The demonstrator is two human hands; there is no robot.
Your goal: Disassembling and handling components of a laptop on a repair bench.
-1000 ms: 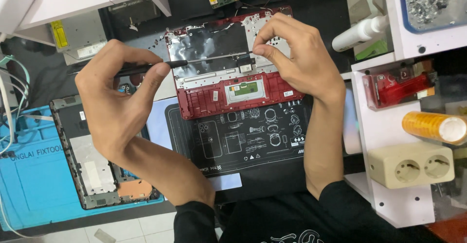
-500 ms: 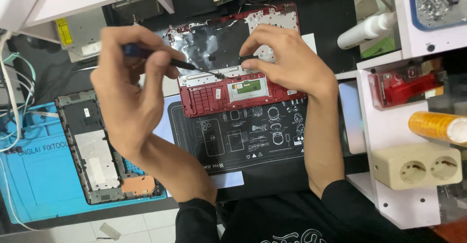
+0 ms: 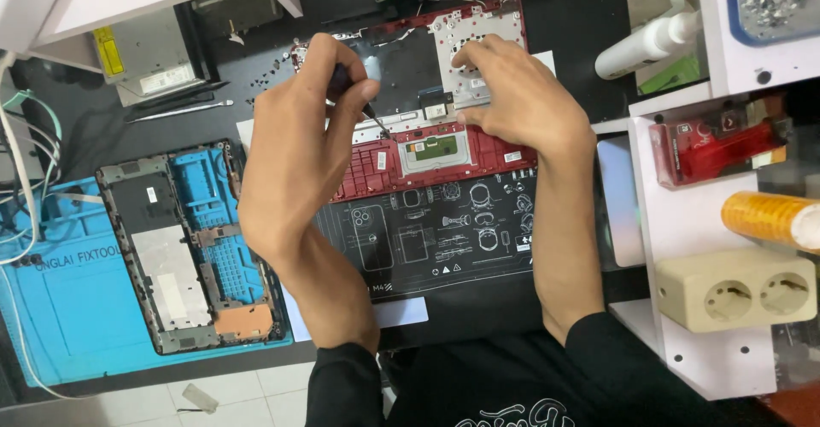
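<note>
Left hand clenched around screwdriver, tip on red laptop case. Right hand loosely spread, fingertips pressing case.

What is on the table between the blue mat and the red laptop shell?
In the head view, the left hand and its forearm cross that stretch, above a black work mat, between the blue mat and red laptop shell.

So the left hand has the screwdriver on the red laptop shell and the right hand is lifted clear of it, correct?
Not quite. In the head view the right hand rests on the red laptop shell, fingers pressing its upper right. The left hand does hold the screwdriver to it.
</note>
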